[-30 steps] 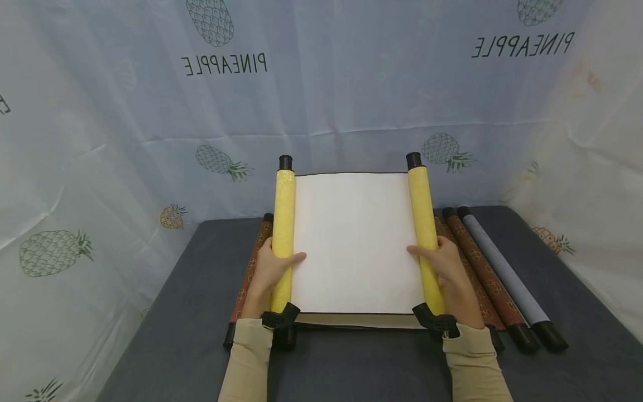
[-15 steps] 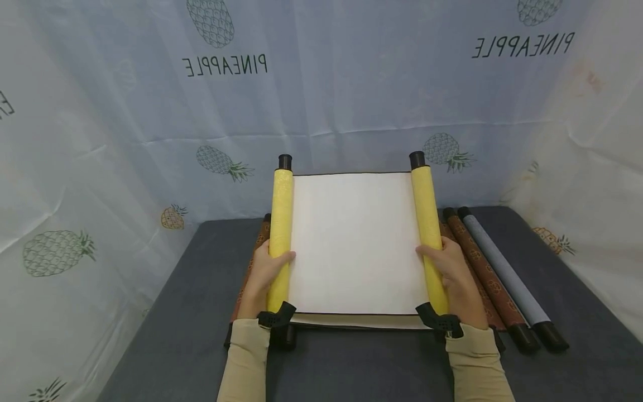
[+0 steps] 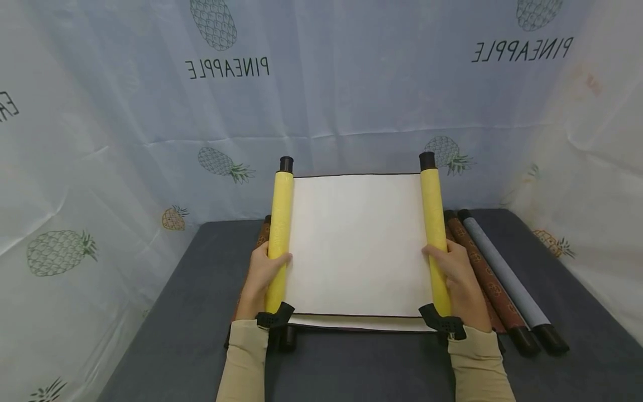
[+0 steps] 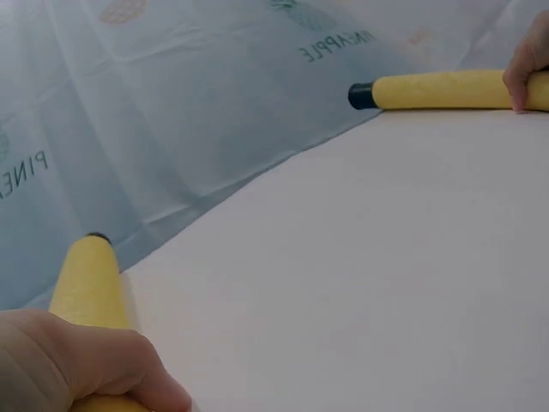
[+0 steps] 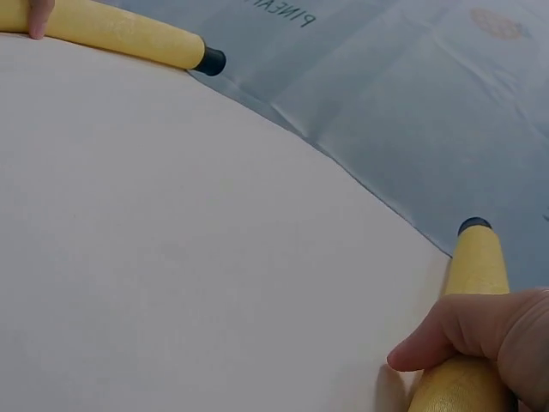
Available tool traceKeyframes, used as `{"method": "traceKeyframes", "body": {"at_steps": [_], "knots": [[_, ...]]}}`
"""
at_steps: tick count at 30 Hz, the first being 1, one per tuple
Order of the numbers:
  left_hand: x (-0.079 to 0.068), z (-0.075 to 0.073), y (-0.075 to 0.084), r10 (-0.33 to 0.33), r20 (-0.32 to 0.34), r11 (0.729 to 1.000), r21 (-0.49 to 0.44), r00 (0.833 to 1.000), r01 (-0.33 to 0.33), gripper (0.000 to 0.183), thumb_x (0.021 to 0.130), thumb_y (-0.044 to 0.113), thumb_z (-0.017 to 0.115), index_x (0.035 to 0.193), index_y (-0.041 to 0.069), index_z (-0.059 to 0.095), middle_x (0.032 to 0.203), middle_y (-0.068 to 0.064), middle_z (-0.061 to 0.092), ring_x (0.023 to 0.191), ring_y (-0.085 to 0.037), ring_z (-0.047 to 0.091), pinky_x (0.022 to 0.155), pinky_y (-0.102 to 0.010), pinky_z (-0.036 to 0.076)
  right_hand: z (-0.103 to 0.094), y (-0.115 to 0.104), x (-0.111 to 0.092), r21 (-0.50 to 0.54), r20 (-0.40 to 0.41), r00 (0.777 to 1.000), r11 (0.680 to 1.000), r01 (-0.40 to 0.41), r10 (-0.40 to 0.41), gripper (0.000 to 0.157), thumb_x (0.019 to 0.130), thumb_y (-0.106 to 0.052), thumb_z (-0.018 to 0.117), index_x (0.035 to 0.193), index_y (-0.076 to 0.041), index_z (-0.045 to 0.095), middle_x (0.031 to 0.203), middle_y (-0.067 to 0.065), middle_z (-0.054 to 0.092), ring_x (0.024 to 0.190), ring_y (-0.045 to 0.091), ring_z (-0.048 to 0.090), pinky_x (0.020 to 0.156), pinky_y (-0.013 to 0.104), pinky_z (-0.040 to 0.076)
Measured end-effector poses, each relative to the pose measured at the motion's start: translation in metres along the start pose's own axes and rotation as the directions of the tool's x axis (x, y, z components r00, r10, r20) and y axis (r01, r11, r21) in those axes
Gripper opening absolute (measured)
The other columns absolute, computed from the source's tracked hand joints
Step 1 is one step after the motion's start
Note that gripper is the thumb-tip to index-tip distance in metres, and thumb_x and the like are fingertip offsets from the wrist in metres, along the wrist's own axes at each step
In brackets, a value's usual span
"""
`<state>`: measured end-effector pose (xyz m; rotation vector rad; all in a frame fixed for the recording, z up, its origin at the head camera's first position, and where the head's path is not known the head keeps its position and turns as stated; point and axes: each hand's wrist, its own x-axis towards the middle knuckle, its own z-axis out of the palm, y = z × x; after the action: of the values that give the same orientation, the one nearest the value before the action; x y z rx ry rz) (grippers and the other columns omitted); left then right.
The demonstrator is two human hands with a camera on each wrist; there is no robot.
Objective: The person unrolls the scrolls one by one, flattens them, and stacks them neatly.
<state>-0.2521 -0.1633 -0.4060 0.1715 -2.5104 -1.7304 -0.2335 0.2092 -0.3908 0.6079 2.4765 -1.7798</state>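
Note:
A yellow scroll with black end knobs is held partly unrolled, its blank white sheet point(image 3: 358, 245) stretched between two rolls. My left hand point(image 3: 260, 273) grips the left yellow roll point(image 3: 280, 223), thumb lying across its inner side. The right yellow roll point(image 3: 433, 212) is in my right hand point(image 3: 458, 273), the thumb over the front of it. Each wrist view shows the near thumb hooked over its roll, with the other hand on the far roll. Behind the rolls most of the fingers are hidden in the head view.
On the dark table point(image 3: 351, 368) at the right lie a brown patterned scroll point(image 3: 487, 273) and a grey scroll point(image 3: 507, 273). Another brown scroll point(image 3: 263, 231) is mostly hidden behind my left hand. A pineapple-print curtain point(image 3: 341, 89) hangs behind the table.
My hands have moved apart, the right one further to the right and the left one slightly left. A wider stretch of white sheet shows between the rolls.

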Motion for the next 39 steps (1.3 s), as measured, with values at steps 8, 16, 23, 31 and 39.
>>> {"method": "traceKeyframes", "body": {"at_steps": [8, 16, 23, 31, 39], "knots": [[0.0022, 0.0007, -0.0011, -0.006, -0.004, 1.000, 0.013, 1.000, 0.006, 0.056, 0.088, 0.013, 0.059, 0.139, -0.001, 0.040, 0.111, -0.020, 0.054, 0.088, -0.024, 0.054, 0.069, -0.027, 0.043, 0.0000, 0.0009, 0.0029, -0.022, -0.046, 0.998, 0.999, 0.036, -0.037, 0.060, 0.092, -0.027, 0.059, 0.141, 0.003, 0.041, 0.097, 0.005, 0.050, 0.082, 0.015, 0.048, 0.069, 0.027, 0.042], [0.0036, 0.0028, -0.0017, 0.003, -0.001, 1.000, 0.011, 1.000, -0.003, 0.064, 0.091, 0.024, 0.064, 0.142, -0.001, 0.035, 0.112, -0.020, 0.052, 0.088, -0.024, 0.053, 0.069, -0.027, 0.042, 0.0036, 0.0018, 0.0062, -0.055, -0.066, 0.995, 0.996, 0.071, -0.075, 0.058, 0.093, -0.024, 0.054, 0.140, 0.006, 0.038, 0.105, 0.012, 0.049, 0.084, 0.017, 0.048, 0.068, 0.026, 0.041], [0.0029, 0.0022, 0.0020, -0.013, -0.019, 1.000, 0.023, 1.000, 0.014, 0.070, 0.079, 0.030, 0.078, 0.133, 0.001, 0.044, 0.104, -0.013, 0.052, 0.083, -0.020, 0.051, 0.067, -0.026, 0.042, 0.0029, 0.0034, 0.0052, -0.039, -0.070, 0.992, 0.994, 0.102, -0.104, 0.075, 0.089, -0.028, 0.066, 0.145, 0.004, 0.028, 0.120, 0.017, 0.046, 0.093, 0.021, 0.047, 0.070, 0.026, 0.041], [0.0012, -0.0012, 0.0010, -0.035, -0.021, 0.999, 0.032, 0.999, 0.035, 0.076, 0.079, 0.028, 0.078, 0.139, 0.002, 0.039, 0.112, -0.016, 0.053, 0.089, -0.024, 0.053, 0.069, -0.025, 0.043, 0.0016, 0.0041, 0.0061, -0.020, -0.120, 0.992, 0.999, 0.043, -0.045, 0.071, 0.088, -0.027, 0.068, 0.140, 0.005, 0.032, 0.112, 0.013, 0.047, 0.086, 0.018, 0.049, 0.067, 0.025, 0.042], [0.0018, -0.0037, -0.0003, -0.058, -0.033, 0.997, 0.042, 0.998, 0.060, 0.063, 0.085, 0.024, 0.070, 0.135, -0.001, 0.042, 0.105, -0.015, 0.053, 0.083, -0.021, 0.052, 0.065, -0.025, 0.041, -0.0019, 0.0042, 0.0075, -0.021, -0.125, 0.991, 0.999, 0.043, -0.045, 0.063, 0.089, -0.024, 0.064, 0.138, 0.006, 0.036, 0.110, 0.015, 0.049, 0.085, 0.018, 0.049, 0.068, 0.027, 0.041]]}}
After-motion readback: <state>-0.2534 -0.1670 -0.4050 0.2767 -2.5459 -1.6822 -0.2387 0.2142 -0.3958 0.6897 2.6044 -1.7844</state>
